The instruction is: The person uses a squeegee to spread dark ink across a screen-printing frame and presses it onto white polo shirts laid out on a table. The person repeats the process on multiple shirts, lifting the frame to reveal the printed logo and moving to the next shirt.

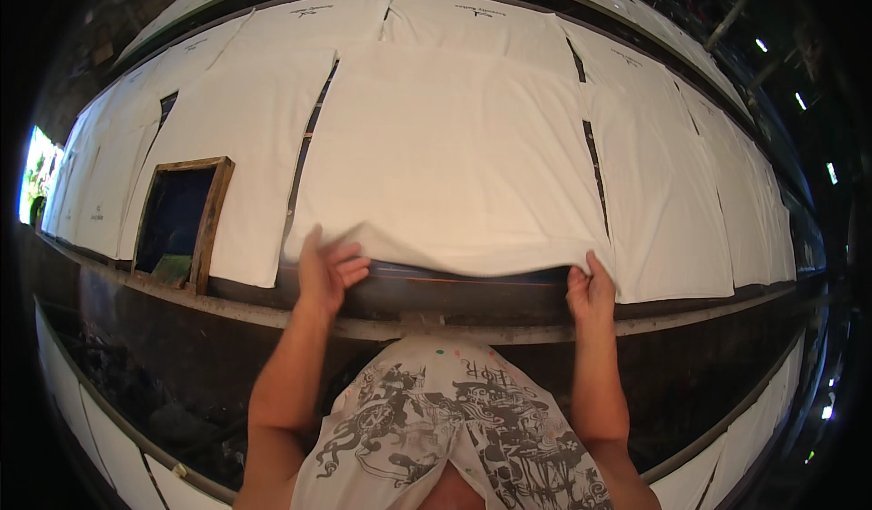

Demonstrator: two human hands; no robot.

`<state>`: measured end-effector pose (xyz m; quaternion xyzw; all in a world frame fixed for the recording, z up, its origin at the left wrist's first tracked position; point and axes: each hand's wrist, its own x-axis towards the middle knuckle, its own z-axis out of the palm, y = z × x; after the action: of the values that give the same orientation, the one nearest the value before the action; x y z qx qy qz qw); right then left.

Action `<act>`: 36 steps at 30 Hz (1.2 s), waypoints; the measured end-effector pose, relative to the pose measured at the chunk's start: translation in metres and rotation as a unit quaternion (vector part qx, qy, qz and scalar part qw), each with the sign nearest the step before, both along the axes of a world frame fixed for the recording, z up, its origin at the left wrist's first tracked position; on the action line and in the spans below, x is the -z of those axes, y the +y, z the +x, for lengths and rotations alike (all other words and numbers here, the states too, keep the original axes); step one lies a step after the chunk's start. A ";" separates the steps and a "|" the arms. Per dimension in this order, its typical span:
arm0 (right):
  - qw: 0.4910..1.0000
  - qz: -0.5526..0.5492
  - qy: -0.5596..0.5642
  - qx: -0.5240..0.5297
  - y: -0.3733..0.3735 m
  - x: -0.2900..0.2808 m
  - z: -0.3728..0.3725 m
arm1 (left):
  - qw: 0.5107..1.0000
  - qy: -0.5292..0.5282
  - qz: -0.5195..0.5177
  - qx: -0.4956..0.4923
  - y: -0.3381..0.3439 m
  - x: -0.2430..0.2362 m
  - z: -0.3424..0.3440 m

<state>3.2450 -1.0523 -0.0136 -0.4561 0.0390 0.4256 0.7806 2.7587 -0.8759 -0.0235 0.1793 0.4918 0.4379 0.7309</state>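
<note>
A white cloth panel [450, 156] lies on the long dark table in front of me. Its near hem is lifted in a wavy, slightly blurred fold, showing the dark table top below. My left hand [329, 269] is at the hem's left part, fingers spread and palm turned inward, with no cloth visibly gripped. At the hem's right end, my right hand [590, 292] has thumb and fingers closed on the cloth near its corner.
A wooden frame [218, 210] with a dark mesh rests on another white panel at the left, a greenish piece [173, 268] at its lower edge. More white panels [658, 183], several with small dark prints, line the table [436, 297]. Further cloth-covered tables stand beyond and behind me.
</note>
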 end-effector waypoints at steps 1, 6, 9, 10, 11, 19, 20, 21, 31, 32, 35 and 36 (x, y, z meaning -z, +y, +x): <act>1.000 0.005 0.006 -0.002 0.019 -0.019 -0.001 | 0.999 0.022 -0.015 0.023 0.015 0.002 -0.009; 0.991 -0.002 -0.123 -0.055 0.013 -0.073 -0.036 | 0.993 0.095 -0.052 0.054 0.005 -0.004 -0.032; 0.987 -0.016 -0.138 -0.085 -0.017 -0.058 -0.030 | 0.996 0.088 0.002 -0.033 -0.007 0.006 -0.049; 0.987 -0.036 -0.131 -0.088 -0.027 -0.046 -0.024 | 0.995 0.078 0.016 -0.057 -0.007 0.010 -0.053; 0.987 -0.055 -0.125 -0.091 -0.038 -0.035 -0.019 | 0.994 0.069 0.030 -0.081 -0.006 0.017 -0.057; 0.977 -0.126 -0.115 -0.129 -0.079 0.012 0.003 | 0.938 0.330 0.085 -0.057 -0.018 -0.011 -0.078; 0.978 -0.122 -0.112 -0.129 -0.081 0.015 0.007 | 0.892 0.428 0.126 -0.068 -0.019 -0.012 -0.078; 0.979 -0.118 -0.108 -0.128 -0.083 0.017 0.008 | 0.798 0.529 0.280 -0.072 -0.017 -0.012 -0.080; 0.987 -0.135 -0.066 -0.061 -0.060 -0.014 -0.021 | 0.462 0.564 0.576 0.370 0.062 -0.034 0.002; 0.985 -0.130 -0.075 -0.079 -0.064 -0.006 -0.014 | 0.446 0.589 0.533 0.412 0.062 -0.037 0.003; 0.984 -0.124 -0.084 -0.094 -0.079 0.020 0.009 | 0.407 0.635 0.435 0.491 0.056 -0.064 0.016; 0.984 -0.125 -0.082 -0.094 -0.083 0.027 0.012 | 0.410 0.647 0.422 0.485 0.047 -0.061 0.008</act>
<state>3.2569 -1.1351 -0.0404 -0.5855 -0.0155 0.4500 0.6742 2.7671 -0.8287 0.0373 0.9038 0.4027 -0.0838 0.1181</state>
